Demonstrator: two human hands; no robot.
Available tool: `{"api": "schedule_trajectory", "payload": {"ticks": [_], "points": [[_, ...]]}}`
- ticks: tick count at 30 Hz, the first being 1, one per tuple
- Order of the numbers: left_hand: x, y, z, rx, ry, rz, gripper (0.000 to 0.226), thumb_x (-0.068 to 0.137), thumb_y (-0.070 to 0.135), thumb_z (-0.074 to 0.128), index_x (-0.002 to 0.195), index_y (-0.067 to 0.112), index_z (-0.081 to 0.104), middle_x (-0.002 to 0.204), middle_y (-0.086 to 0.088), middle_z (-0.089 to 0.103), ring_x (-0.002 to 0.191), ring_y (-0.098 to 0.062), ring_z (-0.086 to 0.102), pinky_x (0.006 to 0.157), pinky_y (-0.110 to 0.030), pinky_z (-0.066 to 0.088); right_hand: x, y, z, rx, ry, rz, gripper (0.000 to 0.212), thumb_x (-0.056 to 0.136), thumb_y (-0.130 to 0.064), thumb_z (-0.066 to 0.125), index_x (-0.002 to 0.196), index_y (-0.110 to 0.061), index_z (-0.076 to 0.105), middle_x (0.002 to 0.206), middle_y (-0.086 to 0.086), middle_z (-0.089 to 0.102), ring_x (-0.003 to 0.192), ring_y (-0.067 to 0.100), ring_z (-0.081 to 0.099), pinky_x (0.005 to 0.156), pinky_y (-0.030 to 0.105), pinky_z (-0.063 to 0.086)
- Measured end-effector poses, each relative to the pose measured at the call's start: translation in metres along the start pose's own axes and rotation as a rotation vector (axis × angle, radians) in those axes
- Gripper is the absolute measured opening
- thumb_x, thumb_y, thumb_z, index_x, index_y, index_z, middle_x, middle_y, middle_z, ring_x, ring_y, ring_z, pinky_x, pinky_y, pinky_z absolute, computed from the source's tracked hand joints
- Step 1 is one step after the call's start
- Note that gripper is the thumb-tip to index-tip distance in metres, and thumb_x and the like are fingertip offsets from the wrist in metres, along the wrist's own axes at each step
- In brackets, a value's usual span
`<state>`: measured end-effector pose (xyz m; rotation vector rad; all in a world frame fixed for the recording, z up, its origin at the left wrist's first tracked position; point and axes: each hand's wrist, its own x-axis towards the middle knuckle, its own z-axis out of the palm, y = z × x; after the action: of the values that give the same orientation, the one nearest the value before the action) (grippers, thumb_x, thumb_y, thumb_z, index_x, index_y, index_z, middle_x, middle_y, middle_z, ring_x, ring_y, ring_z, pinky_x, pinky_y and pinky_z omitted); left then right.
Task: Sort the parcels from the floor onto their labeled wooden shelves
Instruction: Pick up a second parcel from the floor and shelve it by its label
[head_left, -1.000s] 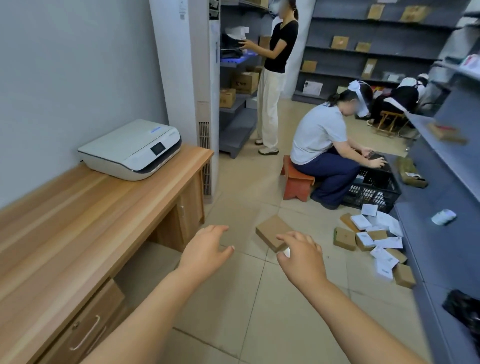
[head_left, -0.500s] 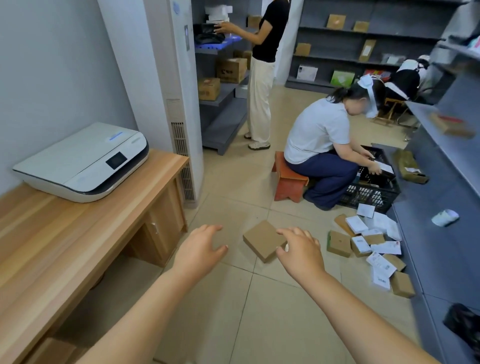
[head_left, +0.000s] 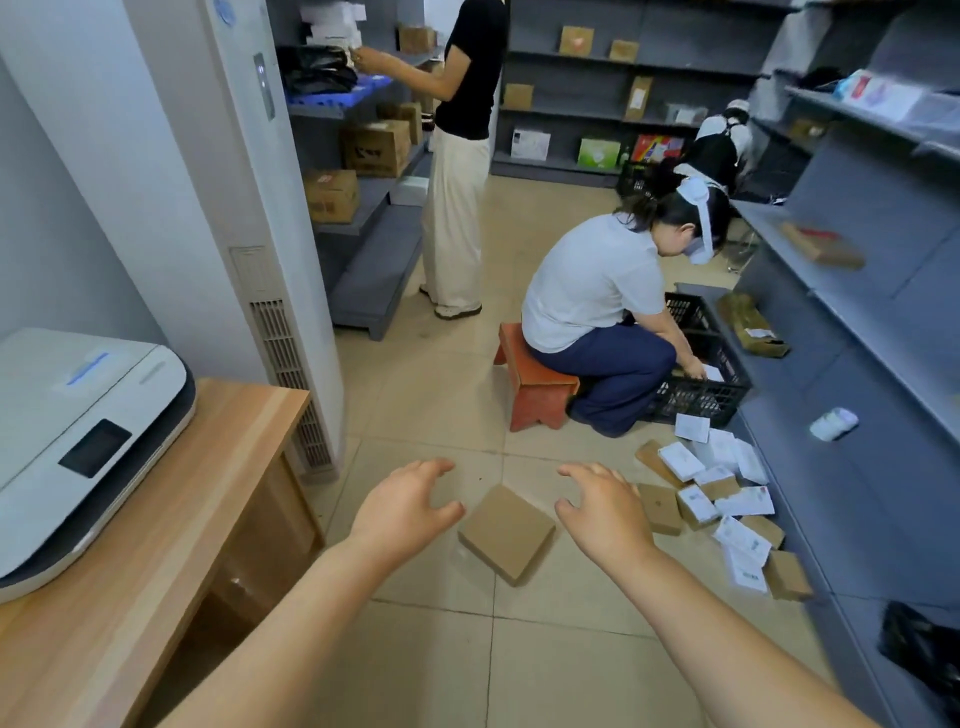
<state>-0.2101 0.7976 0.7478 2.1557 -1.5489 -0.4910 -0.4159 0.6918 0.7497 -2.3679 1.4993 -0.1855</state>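
Note:
A flat brown cardboard parcel lies on the tiled floor straight ahead, turned corner-on to me. My left hand hovers just left of it and my right hand just right of it, both with fingers spread and holding nothing. Neither hand touches the parcel. A heap of several small parcels, some brown and some with white labels, lies on the floor further right, against the grey shelf unit.
A wooden desk with a white printer stands at my left. A person sits on an orange stool over a black crate. Another person stands at the far shelves. A white standing air conditioner rises beside the desk.
I have come closer to the brown parcel. My hands have spread apart and now flank it; the desk and printer have slid left in view.

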Motion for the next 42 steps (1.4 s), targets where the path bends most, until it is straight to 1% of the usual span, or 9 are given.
{"api": "schedule_trajectory", "payload": {"ticks": [5, 10, 13, 17, 22, 25, 30, 37, 42], "points": [[0.07, -0.028, -0.006, 0.018, -0.089, 0.055, 0.061, 0.081, 0.045, 0.059, 0.135, 0.023, 0.042, 0.136, 0.003, 0.051, 0.124, -0.014, 0.047, 0.097, -0.028, 0.04, 0.047, -0.007, 0.016, 0.042, -0.023, 0.093, 0.046, 0.087, -0.023, 0.054, 0.133, -0.024, 0.049, 0.134, -0.001, 0.053, 0.122, 0.02, 0.046, 0.103, 0.034, 0.035], [0.128, -0.038, 0.012, -0.009, -0.183, 0.076, 0.06, 0.08, 0.038, 0.061, 0.135, 0.022, 0.043, 0.137, 0.002, 0.05, 0.123, -0.014, 0.047, 0.095, -0.027, 0.04, 0.078, 0.018, 0.023, 0.067, -0.068, 0.228, 0.046, 0.089, -0.022, 0.054, 0.134, -0.021, 0.048, 0.135, 0.002, 0.051, 0.118, 0.023, 0.05, 0.098, 0.034, 0.04], [0.163, -0.039, 0.027, -0.008, -0.234, 0.084, 0.06, 0.08, 0.034, 0.063, 0.135, 0.022, 0.042, 0.136, 0.002, 0.05, 0.122, -0.014, 0.048, 0.093, -0.025, 0.039, 0.105, 0.036, 0.029, 0.077, -0.085, 0.268, 0.045, 0.09, -0.023, 0.054, 0.134, -0.02, 0.047, 0.135, 0.003, 0.052, 0.118, 0.023, 0.051, 0.097, 0.034, 0.041], [0.209, -0.042, 0.045, 0.008, -0.285, 0.063, 0.061, 0.08, 0.032, 0.062, 0.136, 0.021, 0.04, 0.138, 0.0, 0.049, 0.121, -0.015, 0.049, 0.094, -0.026, 0.04, 0.152, 0.055, 0.039, 0.095, -0.117, 0.288, 0.044, 0.089, -0.022, 0.053, 0.133, -0.019, 0.048, 0.134, 0.005, 0.052, 0.117, 0.025, 0.051, 0.096, 0.034, 0.041], [0.276, -0.042, 0.063, 0.043, -0.334, -0.007, 0.061, 0.08, 0.032, 0.061, 0.136, 0.022, 0.039, 0.138, 0.001, 0.048, 0.123, -0.014, 0.048, 0.094, -0.027, 0.04, 0.222, 0.08, 0.05, 0.108, -0.16, 0.293, 0.045, 0.089, -0.021, 0.052, 0.134, -0.02, 0.047, 0.132, 0.004, 0.053, 0.117, 0.023, 0.051, 0.097, 0.033, 0.039], [0.314, -0.043, 0.079, 0.037, -0.348, -0.048, 0.06, 0.08, 0.031, 0.061, 0.136, 0.023, 0.04, 0.139, 0.003, 0.048, 0.123, -0.014, 0.047, 0.095, -0.028, 0.041, 0.262, 0.099, 0.057, 0.082, -0.196, 0.286, 0.046, 0.089, -0.021, 0.052, 0.134, -0.02, 0.047, 0.132, 0.004, 0.053, 0.117, 0.023, 0.051, 0.096, 0.032, 0.039], [0.361, -0.06, 0.114, 0.004, -0.362, -0.095, 0.06, 0.08, 0.032, 0.062, 0.135, 0.023, 0.041, 0.139, 0.003, 0.048, 0.121, -0.015, 0.049, 0.093, -0.027, 0.042, 0.32, 0.128, 0.079, 0.016, -0.272, 0.26, 0.045, 0.09, -0.024, 0.051, 0.135, -0.02, 0.046, 0.131, 0.006, 0.053, 0.113, 0.024, 0.053, 0.094, 0.034, 0.041], [0.415, -0.11, 0.18, -0.042, -0.429, -0.167, 0.061, 0.082, 0.03, 0.062, 0.137, 0.021, 0.039, 0.138, 0.002, 0.048, 0.122, -0.014, 0.048, 0.094, -0.025, 0.039, 0.366, 0.152, 0.149, -0.002, -0.325, 0.303, 0.045, 0.091, -0.023, 0.05, 0.135, -0.02, 0.045, 0.133, 0.003, 0.052, 0.115, 0.022, 0.052, 0.095, 0.032, 0.038], [0.447, -0.167, 0.261, -0.073, -0.515, -0.227, 0.062, 0.081, 0.025, 0.064, 0.137, 0.019, 0.038, 0.138, -0.001, 0.049, 0.122, -0.015, 0.048, 0.097, -0.026, 0.039, 0.384, 0.175, 0.247, 0.017, -0.359, 0.335, 0.046, 0.092, -0.02, 0.048, 0.138, -0.02, 0.042, 0.133, 0.003, 0.051, 0.112, 0.02, 0.054, 0.092, 0.029, 0.039]]}}
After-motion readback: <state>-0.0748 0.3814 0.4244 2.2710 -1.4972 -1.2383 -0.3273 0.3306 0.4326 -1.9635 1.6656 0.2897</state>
